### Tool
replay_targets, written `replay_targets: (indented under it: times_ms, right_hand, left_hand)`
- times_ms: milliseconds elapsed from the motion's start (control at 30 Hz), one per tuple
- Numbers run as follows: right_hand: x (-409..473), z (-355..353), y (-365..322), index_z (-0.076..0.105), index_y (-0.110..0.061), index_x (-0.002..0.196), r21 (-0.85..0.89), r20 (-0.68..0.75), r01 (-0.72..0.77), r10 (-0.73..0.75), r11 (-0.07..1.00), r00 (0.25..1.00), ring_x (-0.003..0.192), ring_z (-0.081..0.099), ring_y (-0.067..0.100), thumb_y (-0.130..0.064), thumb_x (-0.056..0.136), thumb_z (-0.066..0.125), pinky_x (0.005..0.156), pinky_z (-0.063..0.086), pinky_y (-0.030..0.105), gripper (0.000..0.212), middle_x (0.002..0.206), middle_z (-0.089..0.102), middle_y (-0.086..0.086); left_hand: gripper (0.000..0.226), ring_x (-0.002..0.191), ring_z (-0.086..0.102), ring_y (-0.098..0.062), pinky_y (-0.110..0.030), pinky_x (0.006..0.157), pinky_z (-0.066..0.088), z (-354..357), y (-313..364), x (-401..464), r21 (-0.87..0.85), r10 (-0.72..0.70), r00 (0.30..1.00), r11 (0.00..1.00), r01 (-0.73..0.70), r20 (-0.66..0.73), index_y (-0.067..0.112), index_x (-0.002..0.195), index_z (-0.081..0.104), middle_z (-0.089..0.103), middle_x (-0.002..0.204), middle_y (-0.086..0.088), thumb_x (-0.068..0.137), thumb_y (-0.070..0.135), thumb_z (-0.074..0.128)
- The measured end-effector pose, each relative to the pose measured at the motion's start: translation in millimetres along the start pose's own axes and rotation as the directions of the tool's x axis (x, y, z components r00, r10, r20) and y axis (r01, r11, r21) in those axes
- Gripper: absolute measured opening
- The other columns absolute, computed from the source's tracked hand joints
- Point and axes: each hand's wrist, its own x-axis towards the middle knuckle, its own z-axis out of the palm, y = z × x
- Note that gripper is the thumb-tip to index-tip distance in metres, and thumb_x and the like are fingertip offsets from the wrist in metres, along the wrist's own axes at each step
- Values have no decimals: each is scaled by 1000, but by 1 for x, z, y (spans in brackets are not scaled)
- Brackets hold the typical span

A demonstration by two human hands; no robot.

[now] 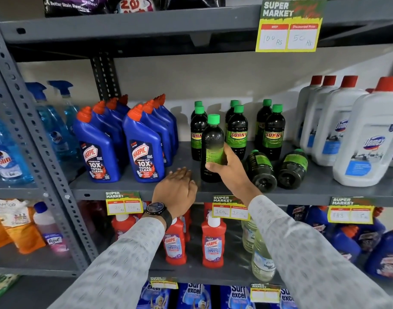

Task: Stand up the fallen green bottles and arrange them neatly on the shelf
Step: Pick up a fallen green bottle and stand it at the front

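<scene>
Right hand [228, 166]: fingers clamped round an upright green bottle [212, 148], just in front of the standing bottles.
Left hand [177, 190]: palm down at the shelf [320, 186] edge, just left of the held bottle, fingers loosely together, holding nothing.
Standing bottles [236, 130]: six with green caps, in three pairs behind the held bottle.
Fallen bottles: two lie on their sides right of the held bottle, one [260, 169] beside the wrist, the other [292, 168] just right of it, bases toward the camera.
Blue bottles [144, 150]: left of the held bottle.
White jugs [369, 141]: far right of it.
</scene>
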Motion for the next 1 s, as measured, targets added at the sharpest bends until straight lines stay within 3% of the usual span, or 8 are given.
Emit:
replay_targets:
  times_ms: [100,200,300,467,667,833,933,1000]
  right_hand:
    - [1,1,2,56,-26,137,-30,-6,-1,0,1000,1000,113,68,12,-20,80,84,105,54,43,64,120,72,-5]
    - [0,6,-1,56,-30,130,-169,-82,23,-37,985,996,117,61,16,-42,67,90,102,52,41,72,124,61,-3]
    - [1,6,-1,54,-29,134,-176,-88,14,-30,984,996,120,57,17,-51,62,90,104,50,40,84,127,55,-3]
    - [1,1,3,50,-27,144,-17,-18,9,-9,1000,1000,119,65,11,-15,80,84,108,51,42,73,127,68,-8]
    - [1,8,1,52,-26,132,-155,-121,33,-52,987,991,117,60,16,-32,69,93,101,52,36,75,127,58,-1]
    - [-1,4,-1,48,-23,143,-44,-56,16,-19,999,998,118,64,13,-16,82,85,104,52,35,71,129,66,-3]
    - [-3,5,-1,48,-19,142,-86,-62,17,-22,996,998,116,63,12,-16,84,84,92,49,19,69,128,67,-2]
    - [-3,7,-2,48,-20,138,-108,-76,14,-22,994,997,116,63,13,-19,82,87,88,46,16,68,128,66,-2]
  left_hand:
    - [63,145,43,-20,-36,123,29,0,0,1,5,5,1000,1000,-5,0,11,146,52,49,155,-9,100,39,20]
    - [63,146,42,-19,-36,123,28,-1,0,1,20,11,1000,1000,-11,11,11,148,50,48,156,-9,100,40,20]
    - [63,147,41,-19,-35,123,27,-1,-1,1,22,17,1000,1000,-17,11,11,148,50,47,156,-9,101,40,19]
    - [64,145,44,-18,-35,122,29,0,-1,0,5,4,1000,1000,-4,-3,11,146,53,50,154,-8,100,41,20]
    - [64,145,44,-19,-36,122,30,-1,0,0,20,11,1000,1000,-11,7,11,147,51,49,155,-8,100,41,19]
    - [70,145,44,-18,-36,122,30,0,0,0,9,3,1000,1000,-3,3,12,147,52,49,155,-7,97,44,14]
    - [69,145,43,-19,-36,123,29,0,0,0,9,7,1000,1000,-7,-2,12,146,52,49,155,-8,98,43,15]
    - [66,146,43,-19,-36,123,29,0,-1,0,9,9,1000,1000,-9,1,12,147,51,49,156,-8,99,42,17]
